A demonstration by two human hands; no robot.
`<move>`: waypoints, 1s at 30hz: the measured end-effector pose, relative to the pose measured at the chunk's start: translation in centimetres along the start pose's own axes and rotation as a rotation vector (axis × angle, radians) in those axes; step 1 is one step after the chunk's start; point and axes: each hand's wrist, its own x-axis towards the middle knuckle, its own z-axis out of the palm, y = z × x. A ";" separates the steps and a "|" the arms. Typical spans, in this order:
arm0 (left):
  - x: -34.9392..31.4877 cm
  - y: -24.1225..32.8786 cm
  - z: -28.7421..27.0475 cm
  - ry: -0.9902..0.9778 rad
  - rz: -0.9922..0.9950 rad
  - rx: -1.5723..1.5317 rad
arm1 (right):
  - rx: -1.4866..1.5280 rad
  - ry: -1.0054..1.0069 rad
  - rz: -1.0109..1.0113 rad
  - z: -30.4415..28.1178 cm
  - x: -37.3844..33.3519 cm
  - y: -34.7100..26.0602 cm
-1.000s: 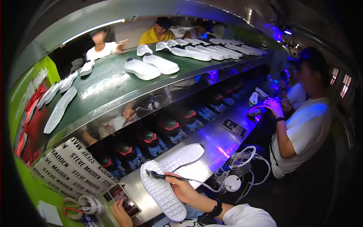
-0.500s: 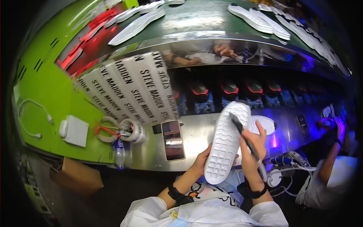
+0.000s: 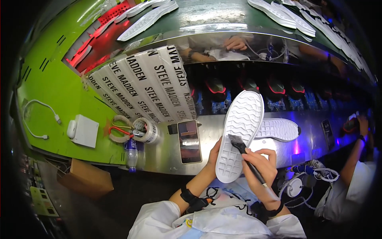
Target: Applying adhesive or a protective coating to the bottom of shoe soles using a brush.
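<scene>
The sole [image 3: 244, 115] at centre frame is white, its tread patterned with waves above and squares below; the brush [image 3: 241, 148] is black with grey bristles. At left, the panel [image 3: 43, 95] is lime green; the whitish carton [image 3: 139, 87] bears rows of black lettering. The worktop [image 3: 171, 155] is silver, tinted blue-violet at right.

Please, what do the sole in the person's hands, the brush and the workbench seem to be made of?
Sole: probably rubber or foam; white, rather matt, with moulded-looking waves and squares.
Brush: dark, smooth handle, perhaps plastic or painted wood; greyish bristles, fibre unclear.
Workbench: likely bare metal; its grey surface shows soft, blurred glare.
</scene>
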 end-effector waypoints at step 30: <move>5.2 2.5 2.4 0.169 -1.154 1.219 | 0.196 -0.771 -0.186 -5.4 -0.7 4.6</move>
